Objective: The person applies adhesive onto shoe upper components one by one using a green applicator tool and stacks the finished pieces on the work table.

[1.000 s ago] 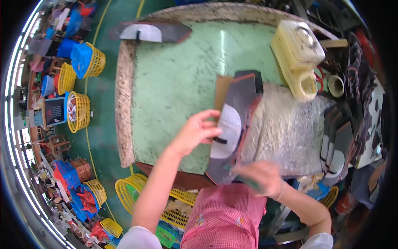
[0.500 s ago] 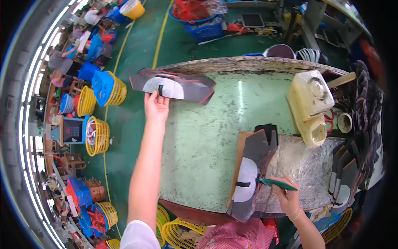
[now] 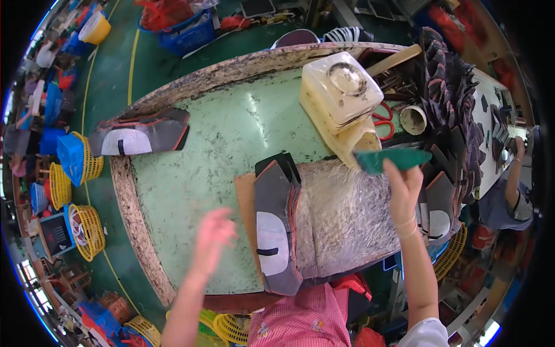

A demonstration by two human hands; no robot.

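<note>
My right hand (image 3: 404, 188) grips a green-handled brush (image 3: 399, 160), its tip at the open mouth of a cream plastic container (image 3: 341, 92). The bristles are hidden there. My left hand (image 3: 213, 238), blurred by motion, hovers over the green tabletop (image 3: 191, 191) with its fingers loosely apart and nothing visible in them. Between the hands lies a dark grey shoe-upper piece (image 3: 277, 231) with a white half-round patch, a black tab and red edges, partly over a brown board (image 3: 245, 211). A similar shoe-upper piece (image 3: 139, 136) rests across the table's far left edge.
Red-handled scissors (image 3: 384, 122) and a round cup (image 3: 413, 120) sit beside the container. Stacks of dark pieces (image 3: 448, 92) line the right side. A raised rim (image 3: 231, 72) runs along the back. Another person (image 3: 511, 191) is at the far right. Baskets (image 3: 87, 231) stand at left.
My left hand has let go of the far-left shoe-upper piece and come back toward me. The brush has moved from the near piece up to the container's mouth. The view has turned rightward.
</note>
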